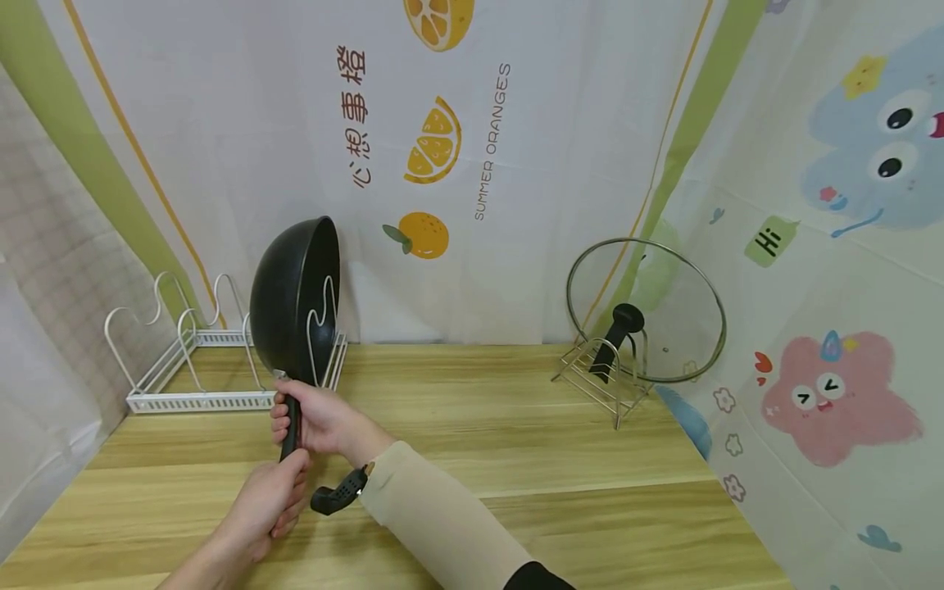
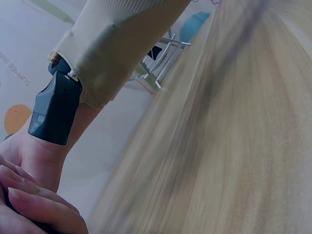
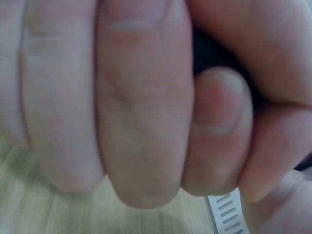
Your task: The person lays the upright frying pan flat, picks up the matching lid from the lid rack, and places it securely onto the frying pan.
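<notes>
A black wok (image 1: 283, 287) stands on its side at the right end of a white dish rack (image 1: 202, 401), its opening facing right. A white wire loop of the rack shows in front of the opening. My right hand (image 1: 319, 416) grips the wok's black handle (image 1: 292, 426) close to the bowl. Just below it, my left hand (image 1: 269, 501) is wrapped round the handle's lower end. In the left wrist view the curled left fingers (image 2: 44, 204) show at the lower left corner. Curled right fingers (image 3: 141, 112) fill most of the right wrist view.
To the right, a glass lid (image 1: 686, 328) with a black knob leans in a small metal wire stand (image 1: 615, 401). More white wire loops (image 1: 165, 303) rise from the rack's left part. A printed curtain (image 1: 442, 287) hangs behind the wooden table (image 1: 457, 434).
</notes>
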